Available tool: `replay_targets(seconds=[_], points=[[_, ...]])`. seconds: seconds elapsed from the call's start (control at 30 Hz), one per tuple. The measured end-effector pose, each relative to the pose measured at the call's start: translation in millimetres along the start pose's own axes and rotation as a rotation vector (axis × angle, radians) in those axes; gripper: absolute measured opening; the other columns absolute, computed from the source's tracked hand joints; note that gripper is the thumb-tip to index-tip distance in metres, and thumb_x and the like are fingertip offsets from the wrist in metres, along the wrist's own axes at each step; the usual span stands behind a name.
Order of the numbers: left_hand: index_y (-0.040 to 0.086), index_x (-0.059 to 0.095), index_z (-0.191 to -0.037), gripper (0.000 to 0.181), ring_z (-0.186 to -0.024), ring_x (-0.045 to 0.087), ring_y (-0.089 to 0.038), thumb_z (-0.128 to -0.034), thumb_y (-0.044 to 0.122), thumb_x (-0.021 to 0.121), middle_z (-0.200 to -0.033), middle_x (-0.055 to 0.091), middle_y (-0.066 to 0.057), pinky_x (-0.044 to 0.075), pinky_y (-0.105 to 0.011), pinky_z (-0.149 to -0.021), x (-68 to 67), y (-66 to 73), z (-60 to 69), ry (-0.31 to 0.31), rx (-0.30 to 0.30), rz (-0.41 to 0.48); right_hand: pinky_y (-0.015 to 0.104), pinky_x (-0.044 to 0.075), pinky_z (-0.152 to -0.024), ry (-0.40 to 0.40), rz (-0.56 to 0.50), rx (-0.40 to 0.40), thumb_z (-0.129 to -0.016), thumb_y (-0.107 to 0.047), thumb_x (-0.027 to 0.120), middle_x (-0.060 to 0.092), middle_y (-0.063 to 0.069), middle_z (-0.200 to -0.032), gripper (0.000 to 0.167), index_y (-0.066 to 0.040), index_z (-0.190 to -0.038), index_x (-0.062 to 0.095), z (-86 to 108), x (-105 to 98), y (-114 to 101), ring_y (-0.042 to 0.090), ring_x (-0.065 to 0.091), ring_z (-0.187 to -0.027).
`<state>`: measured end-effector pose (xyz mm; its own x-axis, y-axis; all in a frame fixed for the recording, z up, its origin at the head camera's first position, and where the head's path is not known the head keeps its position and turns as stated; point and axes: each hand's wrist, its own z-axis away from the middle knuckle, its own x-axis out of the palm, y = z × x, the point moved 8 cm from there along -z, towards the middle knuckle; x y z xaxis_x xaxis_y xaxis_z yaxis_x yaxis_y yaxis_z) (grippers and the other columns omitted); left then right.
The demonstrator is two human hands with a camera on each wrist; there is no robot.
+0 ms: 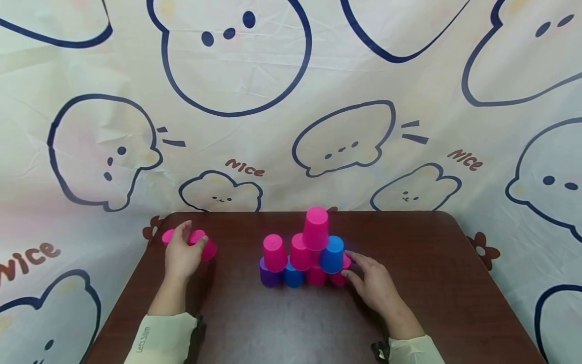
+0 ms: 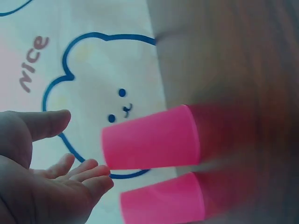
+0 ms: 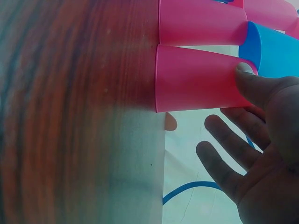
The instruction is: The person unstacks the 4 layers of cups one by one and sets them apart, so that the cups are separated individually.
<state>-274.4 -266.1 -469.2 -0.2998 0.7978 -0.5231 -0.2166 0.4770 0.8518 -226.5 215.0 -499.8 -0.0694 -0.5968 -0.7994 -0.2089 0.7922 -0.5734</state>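
Note:
Several upside-down cups stand stacked in tiers on the table. The bottom row has a purple cup (image 1: 271,274), a blue cup (image 1: 294,273) and pink ones. Above them are pink cups, one at the left (image 1: 275,253), and a blue cup (image 1: 332,254); a pink cup (image 1: 316,227) tops the stack. My right hand (image 1: 374,284) pinches the bottom row's rightmost pink cup (image 3: 201,81) with thumb and index finger, other fingers spread. At the back left, my left hand (image 1: 183,255) is beside loose pink cups (image 2: 152,142), thumb and fingers apart, holding nothing.
The dark brown table (image 1: 291,328) has rounded back corners, with the loose pink cups near its back left one. Behind and beside it hangs a pale cloth (image 1: 282,141) printed with cartoon outlines.

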Motion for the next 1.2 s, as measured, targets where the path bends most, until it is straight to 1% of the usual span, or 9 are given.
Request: replay_targets(seconds=[0.13, 0.3, 0.5, 0.63, 0.73, 0.9, 1.1, 1.2], points=[[0.011, 0.034, -0.161, 0.071, -0.152, 0.034, -0.037, -0.1002, 0.022, 0.069, -0.165, 0.037, -0.016, 0.041, -0.056, -0.114, -2.4, 13.7, 5.5, 0.012, 0.038, 0.012, 0.058, 0.052, -0.102, -0.005, 0.002, 0.003, -0.093, -0.029, 0.080, 0.064, 0.010, -0.142, 0.060, -0.016, -0.147, 0.059, 0.2, 0.4, 0.0, 0.036, 0.059, -0.132], [0.012, 0.038, -0.159, 0.067, -0.151, 0.035, -0.037, -0.1007, 0.023, 0.069, -0.163, 0.040, -0.014, 0.042, -0.056, -0.113, -2.3, 24.6, 12.3, 0.005, 0.050, 0.032, 0.058, 0.052, -0.103, -0.011, 0.006, 0.010, -0.093, -0.030, 0.080, 0.063, 0.010, -0.142, 0.060, -0.017, -0.148, 0.059, 0.5, 1.3, 0.4, 0.036, 0.059, -0.133], [0.015, 0.041, -0.158, 0.067, -0.152, 0.035, -0.034, -0.0998, 0.028, 0.071, -0.162, 0.042, -0.011, 0.040, -0.055, -0.115, 2.4, 38.7, 21.7, -0.039, 0.077, 0.074, 0.058, 0.052, -0.102, -0.012, 0.002, 0.014, -0.093, -0.029, 0.080, 0.063, 0.011, -0.142, 0.060, -0.016, -0.147, 0.059, 0.9, 1.6, 0.1, 0.037, 0.059, -0.132], [0.014, 0.042, -0.156, 0.068, -0.152, 0.037, -0.030, -0.0985, 0.035, 0.072, -0.161, 0.044, -0.010, 0.036, -0.052, -0.119, 6.0, 50.6, 26.7, -0.069, 0.108, 0.112, 0.057, 0.053, -0.101, -0.006, 0.007, 0.013, -0.093, -0.029, 0.080, 0.064, 0.010, -0.142, 0.060, -0.017, -0.148, 0.059, 0.8, 0.9, 0.3, 0.036, 0.059, -0.132], [0.012, 0.044, -0.155, 0.067, -0.151, 0.038, -0.029, -0.0984, 0.035, 0.073, -0.159, 0.047, -0.011, 0.033, -0.050, -0.121, 9.4, 58.7, 30.0, -0.097, 0.140, 0.143, 0.058, 0.053, -0.101, -0.011, 0.006, 0.015, -0.093, -0.029, 0.080, 0.063, 0.010, -0.142, 0.060, -0.017, -0.148, 0.058, 0.8, 0.8, 0.5, 0.037, 0.059, -0.132], [0.010, 0.045, -0.153, 0.066, -0.150, 0.040, -0.030, -0.0986, 0.035, 0.073, -0.156, 0.049, -0.012, 0.036, -0.050, -0.119, 18.2, 68.4, 34.1, -0.146, 0.203, 0.167, 0.058, 0.052, -0.101, -0.014, 0.002, 0.013, -0.094, -0.029, 0.079, 0.063, 0.010, -0.143, 0.060, -0.018, -0.149, 0.057, 0.5, 0.2, 0.2, 0.037, 0.058, -0.133], [0.013, 0.048, -0.152, 0.065, -0.150, 0.040, -0.029, -0.0978, 0.041, 0.072, -0.156, 0.051, -0.009, 0.039, -0.051, -0.116, 28.9, 79.1, 41.9, -0.195, 0.225, 0.160, 0.058, 0.053, -0.101, -0.005, 0.007, 0.003, -0.093, -0.029, 0.080, 0.063, 0.011, -0.142, 0.060, -0.018, -0.148, 0.058, 0.8, -0.4, -0.3, 0.037, 0.059, -0.132], [0.014, 0.049, -0.151, 0.065, -0.150, 0.040, -0.029, -0.0976, 0.043, 0.072, -0.155, 0.051, -0.008, 0.039, -0.051, -0.117, 33.8, 85.7, 44.2, -0.213, 0.235, 0.161, 0.058, 0.053, -0.101, 0.002, 0.007, -0.003, -0.093, -0.029, 0.080, 0.064, 0.011, -0.142, 0.060, -0.018, -0.148, 0.059, 1.0, -0.7, -0.7, 0.037, 0.059, -0.132]])
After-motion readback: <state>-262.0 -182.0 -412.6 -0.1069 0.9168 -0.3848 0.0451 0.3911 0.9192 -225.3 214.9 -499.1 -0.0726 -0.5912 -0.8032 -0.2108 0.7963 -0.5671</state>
